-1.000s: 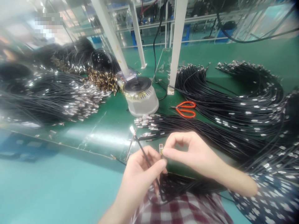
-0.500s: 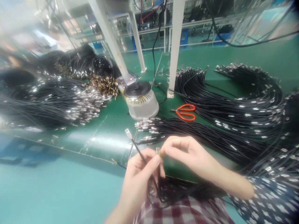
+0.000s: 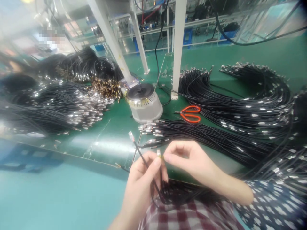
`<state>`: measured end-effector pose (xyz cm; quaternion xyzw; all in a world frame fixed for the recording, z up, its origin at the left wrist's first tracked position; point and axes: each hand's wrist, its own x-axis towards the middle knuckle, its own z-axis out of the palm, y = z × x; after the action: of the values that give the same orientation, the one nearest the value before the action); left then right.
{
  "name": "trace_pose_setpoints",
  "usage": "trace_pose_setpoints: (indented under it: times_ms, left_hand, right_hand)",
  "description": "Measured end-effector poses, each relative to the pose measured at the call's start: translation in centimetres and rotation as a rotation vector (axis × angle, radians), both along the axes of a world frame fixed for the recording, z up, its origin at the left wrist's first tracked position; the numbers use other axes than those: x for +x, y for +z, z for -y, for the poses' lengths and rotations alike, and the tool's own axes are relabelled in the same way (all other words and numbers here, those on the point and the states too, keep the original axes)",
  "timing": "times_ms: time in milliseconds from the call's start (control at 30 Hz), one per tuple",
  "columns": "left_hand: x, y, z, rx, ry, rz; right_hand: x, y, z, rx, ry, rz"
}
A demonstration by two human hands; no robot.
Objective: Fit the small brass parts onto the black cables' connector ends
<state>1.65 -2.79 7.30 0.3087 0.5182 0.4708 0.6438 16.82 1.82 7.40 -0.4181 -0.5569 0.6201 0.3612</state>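
Observation:
My left hand (image 3: 145, 179) is closed around a black cable (image 3: 139, 150) whose ends carry silver connectors. One connector (image 3: 130, 136) sticks up above the fingers at the left. Another metal-tipped end (image 3: 158, 153) stands between my left thumb and index finger. Thumb and index finger of my right hand (image 3: 185, 156) are pinched together just right of that tip. A small yellow strip (image 3: 162, 157) shows between the fingertips and the cable end; most of it is hidden. More black cables (image 3: 182, 192) lie across the lap below both hands.
Behind the hands stands a round white dispenser (image 3: 146, 110) with a black top and yellow pieces around its rim. Orange-handled scissors (image 3: 191, 114) lie to its right. Large cable bundles cover the left (image 3: 52, 102) and right (image 3: 240, 108) of the green bench, near white posts (image 3: 179, 48).
The held cable tip has shifted slightly left and turned. My right fingertips have drawn a little away from it, with the yellow strip between. The rest of the bench stands as before.

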Motion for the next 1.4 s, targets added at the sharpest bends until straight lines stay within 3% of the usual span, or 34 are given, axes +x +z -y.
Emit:
trace_pose_setpoints:
  times_ms: [467, 767, 867, 1000, 1133, 1400]
  left_hand:
    - [0.0, -0.4, -0.1, -0.077, 0.085, 0.054]
    - [0.0, -1.0, -0.5, -0.084, 0.029, 0.158]
    - [0.0, -0.7, -0.6, -0.109, 0.009, 0.133]
    - [-0.2, -0.6, -0.5, -0.032, 0.044, 0.035]
    - [-0.3, -0.8, -0.5, 0.001, 0.030, 0.053]
    - [-0.4, -1.1, -0.7, -0.105, -0.051, 0.196]
  right_hand:
    - [-0.3, 0.4, -0.1, 0.056, -0.010, -0.006]
    - [-0.6, -0.3, -0.4, -0.080, 0.063, -0.213]
    - [-0.8, -0.6, -0.3, -0.049, 0.009, -0.211]
    - [-0.7, -0.4, -0.2, 0.051, -0.054, -0.084]
    - [-0.5, -0.2, -0.4, -0.022, -0.012, -0.021]
    - [-0.2, -0.4, -1.2, -0.135, 0.169, -0.234]
